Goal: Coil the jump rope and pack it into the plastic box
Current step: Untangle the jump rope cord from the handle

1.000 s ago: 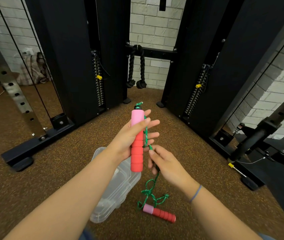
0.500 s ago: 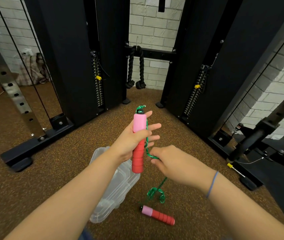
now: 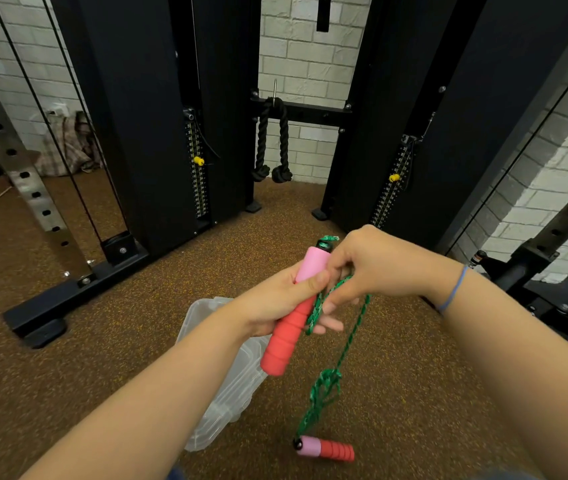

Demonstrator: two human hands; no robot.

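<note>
My left hand (image 3: 277,299) grips a pink and red foam jump rope handle (image 3: 289,337), held tilted with its pink end up. My right hand (image 3: 369,265) pinches the green braided rope (image 3: 350,336) right beside the handle's top, with a strand looped along the handle. The rope runs down through a tangle (image 3: 325,388) to the second handle (image 3: 325,449), which lies on the floor. A clear plastic box (image 3: 222,386) sits on the floor under my left forearm, partly hidden by it.
Brown speckled rubber floor (image 3: 137,323) all around. A black cable machine with two weight stacks (image 3: 199,174) stands ahead, a black rope attachment (image 3: 272,147) hanging between them. A steel rack upright (image 3: 16,161) is at left, a black machine base (image 3: 552,299) at right.
My right hand has risen from below the handle to its top, drawing the green rope up alongside it. The floor handle has shifted slightly and the tangle has lifted off the floor.
</note>
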